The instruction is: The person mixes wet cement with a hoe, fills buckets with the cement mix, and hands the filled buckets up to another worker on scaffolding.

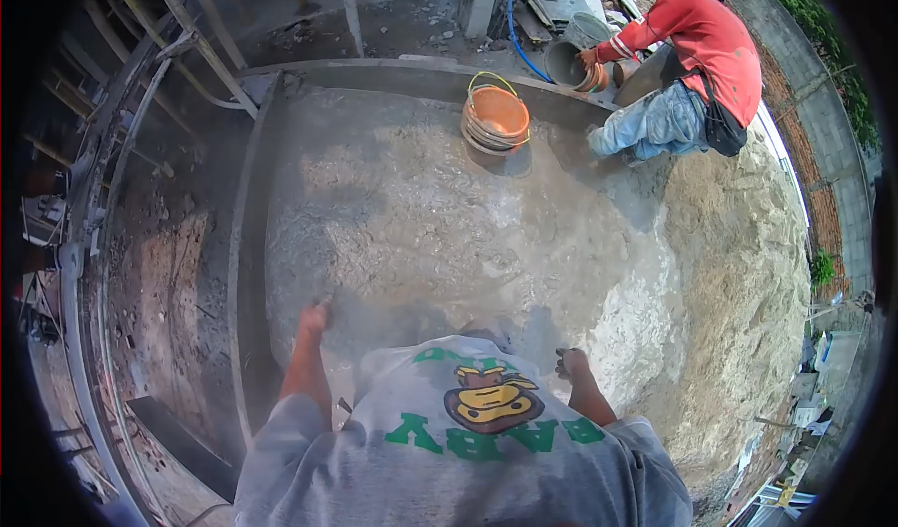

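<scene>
My left hand is over the wet grey cement mix, near the left side of the trough; its fingers are blurred and I cannot make out their pose. On the other side of my body, my right hand has its fingers curled in, low over the mix near a pale, dry powdery patch. Whether anything is inside that hand is hidden. A stack of orange buckets with a yellow handle stands in the mix at the far side, apart from both hands.
A co-worker in a red top bends at the far right, one hand at a grey bucket. A low wall edges the mix on the left and far side. Sand is heaped right. Poles stand far left; a blue hose lies behind.
</scene>
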A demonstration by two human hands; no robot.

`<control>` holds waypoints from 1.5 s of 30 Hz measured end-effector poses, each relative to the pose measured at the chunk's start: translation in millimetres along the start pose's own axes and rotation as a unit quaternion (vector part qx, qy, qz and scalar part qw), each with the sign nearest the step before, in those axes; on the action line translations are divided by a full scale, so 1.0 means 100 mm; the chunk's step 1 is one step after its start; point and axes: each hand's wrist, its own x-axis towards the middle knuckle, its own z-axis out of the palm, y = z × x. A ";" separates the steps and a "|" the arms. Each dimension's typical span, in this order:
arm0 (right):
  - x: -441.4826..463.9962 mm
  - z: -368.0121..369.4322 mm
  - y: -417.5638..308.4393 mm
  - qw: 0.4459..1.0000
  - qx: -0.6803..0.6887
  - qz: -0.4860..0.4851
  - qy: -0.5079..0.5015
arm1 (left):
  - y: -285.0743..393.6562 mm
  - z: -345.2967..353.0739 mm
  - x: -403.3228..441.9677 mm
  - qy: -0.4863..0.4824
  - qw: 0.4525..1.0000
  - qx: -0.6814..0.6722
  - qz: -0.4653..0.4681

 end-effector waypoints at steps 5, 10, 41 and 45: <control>1.14 -0.66 -1.03 0.968 -0.142 -0.204 0.031 | 0.15 0.31 -1.30 0.105 0.969 -0.157 -0.157; 0.96 -0.98 -1.96 0.975 -0.039 -0.220 -0.002 | -0.18 0.95 -2.11 0.105 0.959 -0.162 -0.209; 0.57 0.70 -3.34 0.907 -0.329 -0.252 -0.077 | 0.52 0.35 -1.29 0.184 0.914 -0.329 -0.149; 0.82 0.67 -3.19 0.887 -0.408 -0.204 -0.073 | 0.51 0.28 -1.32 0.173 0.921 -0.306 -0.165</control>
